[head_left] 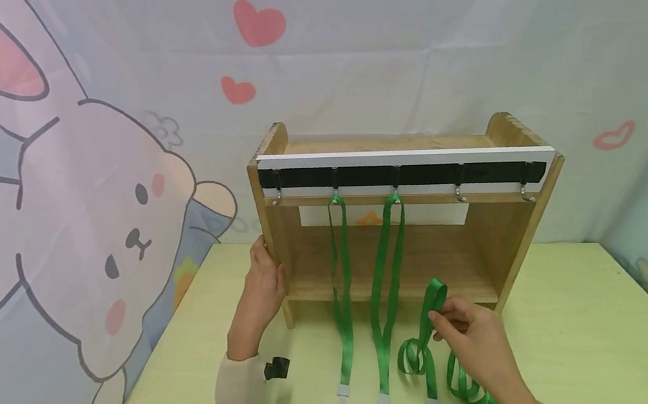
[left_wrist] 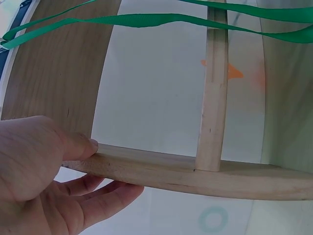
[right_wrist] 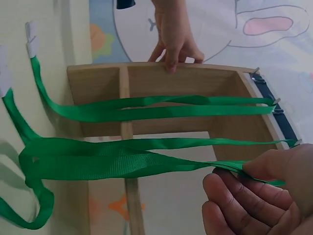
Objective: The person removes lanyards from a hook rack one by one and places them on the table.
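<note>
A small wooden shelf (head_left: 443,254) stands on the table, with a white strip and black band across its upper front that bears several metal hooks. My left hand (head_left: 263,288) grips its left side panel (left_wrist: 161,169), thumb on one face and fingers on the other. Two green lanyards, one on the left (head_left: 346,277) and one on the middle hook (head_left: 380,260), hang down to white clips. Between thumb and fingertips my right hand (head_left: 478,337) pinches a third green lanyard (head_left: 434,299), its loop raised before the shelf and its lower part bunched on the table.
Another green lanyard (head_left: 461,387) lies coiled on the table, partly hidden by the right hand. The pale green table (head_left: 572,320) extends to the right. Behind the shelf hangs a printed cloth (head_left: 373,69) with hearts and a cartoon rabbit.
</note>
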